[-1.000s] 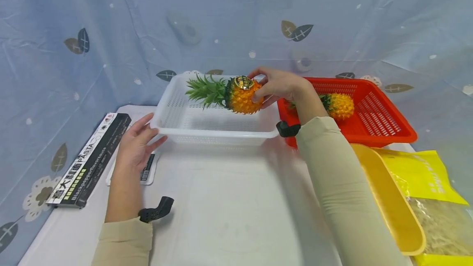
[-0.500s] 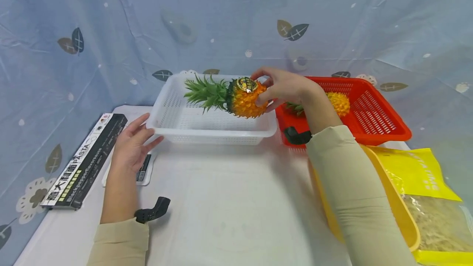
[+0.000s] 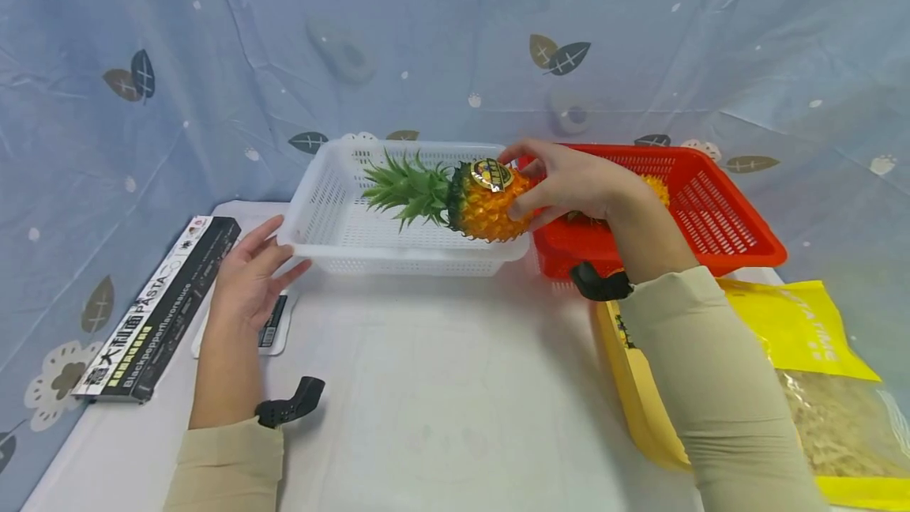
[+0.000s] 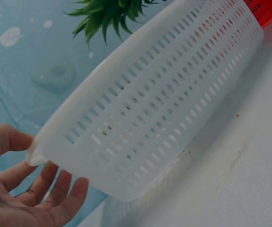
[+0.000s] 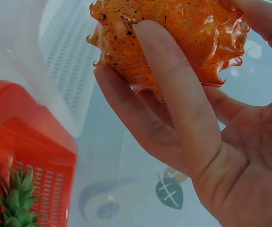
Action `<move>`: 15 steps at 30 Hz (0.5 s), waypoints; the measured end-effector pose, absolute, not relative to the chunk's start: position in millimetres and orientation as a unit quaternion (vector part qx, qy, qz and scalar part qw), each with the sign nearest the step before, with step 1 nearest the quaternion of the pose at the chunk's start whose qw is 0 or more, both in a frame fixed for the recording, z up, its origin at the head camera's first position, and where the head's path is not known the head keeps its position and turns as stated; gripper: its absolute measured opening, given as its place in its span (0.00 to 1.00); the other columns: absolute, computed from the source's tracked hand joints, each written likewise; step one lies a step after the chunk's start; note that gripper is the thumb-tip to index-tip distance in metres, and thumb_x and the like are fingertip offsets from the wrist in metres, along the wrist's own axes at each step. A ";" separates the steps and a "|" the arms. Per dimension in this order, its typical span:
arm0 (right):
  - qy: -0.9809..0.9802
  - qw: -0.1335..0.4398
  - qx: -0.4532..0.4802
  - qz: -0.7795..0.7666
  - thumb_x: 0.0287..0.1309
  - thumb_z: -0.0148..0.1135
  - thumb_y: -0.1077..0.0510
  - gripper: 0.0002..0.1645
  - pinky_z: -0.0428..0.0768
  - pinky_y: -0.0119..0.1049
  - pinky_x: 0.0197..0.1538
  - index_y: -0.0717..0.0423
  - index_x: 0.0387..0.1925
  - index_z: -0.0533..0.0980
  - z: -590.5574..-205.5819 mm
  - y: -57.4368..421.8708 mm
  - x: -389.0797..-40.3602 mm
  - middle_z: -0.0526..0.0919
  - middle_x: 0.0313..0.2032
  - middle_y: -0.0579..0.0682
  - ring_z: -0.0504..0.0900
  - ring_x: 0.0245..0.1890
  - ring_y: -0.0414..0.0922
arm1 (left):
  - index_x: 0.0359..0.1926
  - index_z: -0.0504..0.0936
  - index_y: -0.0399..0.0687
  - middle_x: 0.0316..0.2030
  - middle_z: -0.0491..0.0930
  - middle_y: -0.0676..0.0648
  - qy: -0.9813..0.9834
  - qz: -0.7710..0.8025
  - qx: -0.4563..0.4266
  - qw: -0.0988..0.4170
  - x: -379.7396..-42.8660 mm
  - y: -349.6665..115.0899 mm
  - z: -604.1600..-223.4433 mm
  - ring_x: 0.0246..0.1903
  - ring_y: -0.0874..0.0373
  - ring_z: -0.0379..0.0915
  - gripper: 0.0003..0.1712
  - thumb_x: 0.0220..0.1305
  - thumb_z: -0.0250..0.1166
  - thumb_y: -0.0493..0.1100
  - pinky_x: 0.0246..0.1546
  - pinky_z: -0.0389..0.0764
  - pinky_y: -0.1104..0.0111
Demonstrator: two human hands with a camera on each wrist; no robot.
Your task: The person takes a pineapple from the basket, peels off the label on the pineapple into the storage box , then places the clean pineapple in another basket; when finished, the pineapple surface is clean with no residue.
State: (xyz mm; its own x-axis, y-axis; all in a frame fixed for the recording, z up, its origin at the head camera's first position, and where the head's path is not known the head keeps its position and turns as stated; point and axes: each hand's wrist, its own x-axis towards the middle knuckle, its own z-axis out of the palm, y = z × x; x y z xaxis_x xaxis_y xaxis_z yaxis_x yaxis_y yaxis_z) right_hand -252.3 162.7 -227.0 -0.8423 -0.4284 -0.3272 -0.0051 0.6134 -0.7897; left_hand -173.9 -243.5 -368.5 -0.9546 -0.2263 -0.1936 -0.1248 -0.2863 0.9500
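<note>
"Orange and green, held sideways up there. Resting on anything?"

"Not resting, no. Pineapple (image 3: 490, 212), raised over the right part of the white basket (image 3: 398, 254), with leaves to the left and a black-and-gold label (image 3: 492, 175) on top."

"Held how?"

"By the base, between the curled fingers and thumb of the right hand (image 3: 579, 184)."

"And the left hand (image 3: 249, 275)?"

"At the near left corner of the white basket, pinching the rim with thumb and forefinger. Other fingers spread loosely below, close to the end wall."

"To the right of that?"

"Just beside, a red basket (image 3: 714, 220), slotted like the white one. Inside, a second pineapple (image 3: 656, 190), partly hidden behind the right hand and wrist in the head view."

"Nearer, on the right?"

"Yellow tub (image 3: 636, 401), mostly covered by the right sleeve (image 3: 732, 385). Farther right, a yellow bag (image 3: 832, 338) with a clear lower part and pale contents."

"On the left?"

"Black-and-white pasta box (image 3: 156, 310), slanting along the edge of the white surface (image 3: 441, 385). Between box and surface middle, a white package (image 3: 277, 330) with a barcode, partly hidden by the left forearm."

"Far side?"

"Blue curtain (image 3: 426, 38), printed with leaves."
</note>
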 end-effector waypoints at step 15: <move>0.864 0.256 -0.149 -0.407 0.58 0.71 0.64 0.44 0.89 0.48 0.50 0.46 0.72 0.63 -233.3 177.2 -218.3 0.66 0.67 0.58 0.74 0.63 0.58 | 0.77 0.68 0.61 0.70 0.68 0.52 -0.593 -0.792 0.144 0.030 -176.0 -245.1 -370.8 0.64 0.55 0.70 0.37 0.70 0.67 0.37 0.47 0.88 0.68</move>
State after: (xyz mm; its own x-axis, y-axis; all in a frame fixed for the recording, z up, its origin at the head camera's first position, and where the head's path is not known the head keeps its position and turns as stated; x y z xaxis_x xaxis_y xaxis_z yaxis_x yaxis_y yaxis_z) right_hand -218.3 177.2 -233.3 -0.8249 -0.4658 -0.3202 -0.0498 0.6242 -0.7797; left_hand -176.0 -245.1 -370.8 -0.9570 -0.2170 -0.1925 -0.1234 -0.2961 0.9471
